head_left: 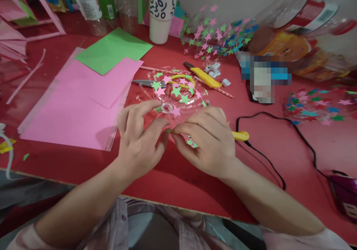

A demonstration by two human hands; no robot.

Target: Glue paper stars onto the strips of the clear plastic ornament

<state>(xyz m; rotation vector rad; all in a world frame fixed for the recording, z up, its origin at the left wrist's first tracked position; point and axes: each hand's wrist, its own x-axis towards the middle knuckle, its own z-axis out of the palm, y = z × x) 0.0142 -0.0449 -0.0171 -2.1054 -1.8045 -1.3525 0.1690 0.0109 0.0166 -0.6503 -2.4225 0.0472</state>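
Right hand [208, 142] pinches a tiny piece [169, 130]; left hand's [139, 142] grip, I cannot tell; star-dotted plastic bottle top [167, 107] lies beyond.

Soft, even indoor light, with a slight haze and dimmer corners.
Shade falls on the pink paper [72, 105] beside the left hand [141, 142] and darkens the table [178, 190] near its front edge, while a pale sheen washes the table's right side. Small glints mark the clear plastic [175, 91]. The speck [169, 130] at the right hand's [208, 142] fingertips is too small to make out. The bags [290, 45] look smeared; wide-angle stretch tilts the cup [161, 14]; coarse pixels mask one item [264, 79].
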